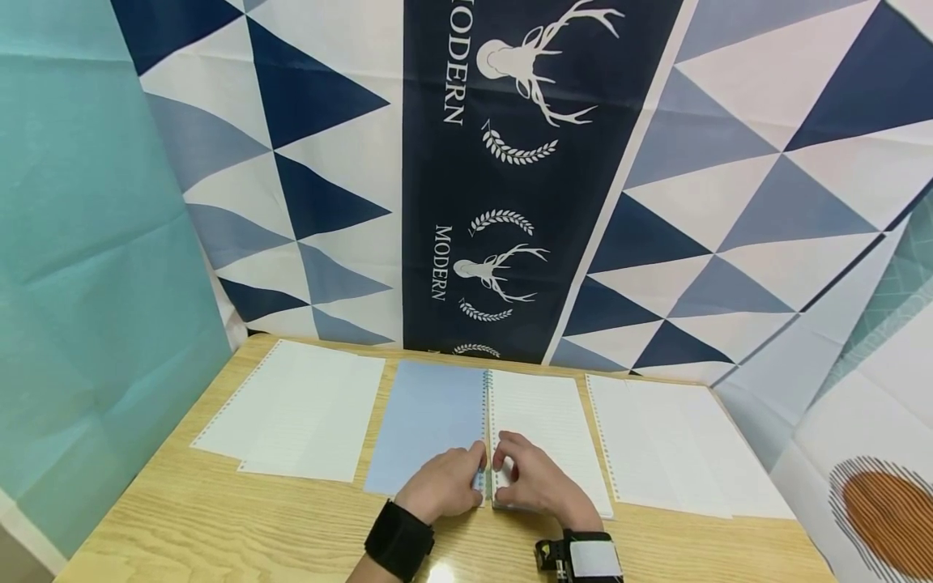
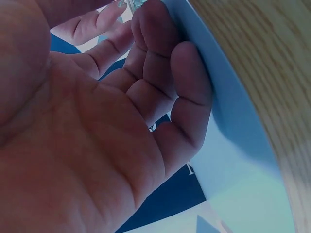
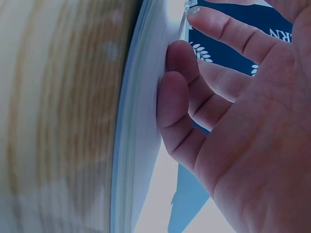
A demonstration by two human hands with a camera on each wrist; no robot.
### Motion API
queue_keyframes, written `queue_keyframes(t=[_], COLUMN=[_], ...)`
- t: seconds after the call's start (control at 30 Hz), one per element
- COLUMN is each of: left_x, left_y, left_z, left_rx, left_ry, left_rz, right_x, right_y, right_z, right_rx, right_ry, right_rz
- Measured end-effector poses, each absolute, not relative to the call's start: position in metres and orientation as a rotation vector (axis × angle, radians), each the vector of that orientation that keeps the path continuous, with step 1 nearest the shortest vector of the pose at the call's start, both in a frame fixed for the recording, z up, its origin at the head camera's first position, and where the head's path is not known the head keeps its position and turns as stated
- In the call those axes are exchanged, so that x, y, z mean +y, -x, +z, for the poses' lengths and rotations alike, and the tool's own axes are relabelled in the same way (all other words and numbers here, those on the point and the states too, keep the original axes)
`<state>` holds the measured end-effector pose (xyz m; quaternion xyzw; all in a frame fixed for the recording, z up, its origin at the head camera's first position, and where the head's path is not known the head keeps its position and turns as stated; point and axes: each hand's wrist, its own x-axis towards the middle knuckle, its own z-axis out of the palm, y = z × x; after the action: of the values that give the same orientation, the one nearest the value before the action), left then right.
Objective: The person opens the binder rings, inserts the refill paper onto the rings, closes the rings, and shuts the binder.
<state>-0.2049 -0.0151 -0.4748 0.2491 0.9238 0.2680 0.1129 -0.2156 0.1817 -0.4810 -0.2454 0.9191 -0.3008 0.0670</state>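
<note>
An open loose-leaf notebook lies on the wooden table (image 1: 219, 518), its blue cover (image 1: 426, 421) on the left and lined pages (image 1: 543, 421) on the right. A clear plastic ring spine (image 1: 487, 413) runs between them. Both hands meet at the spine's near end. My left hand (image 1: 445, 482) has curled fingers lying on the blue cover (image 2: 233, 136), with thumb and forefinger at a clear ring piece (image 2: 131, 4). My right hand (image 1: 532, 478) lays bent fingers against the page stack (image 3: 141, 121), its forefinger touching the clear ring (image 3: 191, 6).
Loose punched sheets lie left (image 1: 299, 421) and right (image 1: 678, 445) of the notebook. A patterned cloth backdrop (image 1: 510, 162) hangs right behind the table. Bare wood shows along the near edge. A black band sits on each wrist (image 1: 398, 540).
</note>
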Motion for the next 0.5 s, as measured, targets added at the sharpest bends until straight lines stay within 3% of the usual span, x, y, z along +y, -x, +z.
queue_keyframes(t=[0.5], left_x=[-0.0158], left_y=[0.2064], left_z=[-0.4773], left_rx=[2.713], left_ry=[-0.744], left_rz=[0.784], right_x=[0.1814], right_y=[0.2139], right_z=[-0.4805], right_rx=[2.761], right_ry=[0.713], right_rz=[-0.891])
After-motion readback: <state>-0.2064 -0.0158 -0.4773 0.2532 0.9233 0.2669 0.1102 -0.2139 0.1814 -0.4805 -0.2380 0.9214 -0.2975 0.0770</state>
